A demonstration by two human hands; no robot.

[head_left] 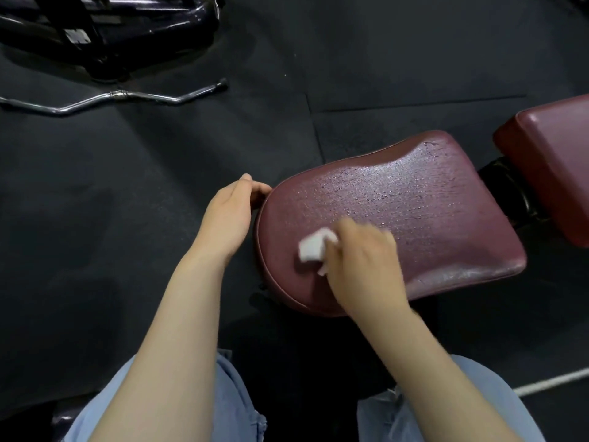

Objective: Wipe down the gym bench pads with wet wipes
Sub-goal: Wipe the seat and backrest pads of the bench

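A maroon seat pad [414,199] with a cracked, glistening surface fills the middle of the view. My right hand [366,253] grips a crumpled white wet wipe [314,247] and holds it against the pad's near left part; the hand is blurred. My left hand [231,212] rests at the pad's left rim, fingers curled around the edge. A second maroon pad [554,161], the backrest, lies at the right, separated from the seat by a gap.
Black rubber floor mats [159,173] surround the bench. A chrome curl bar [121,98] lies on the floor at the upper left, below a dark machine base [105,30]. My knees in light jeans [236,406] sit at the bottom.
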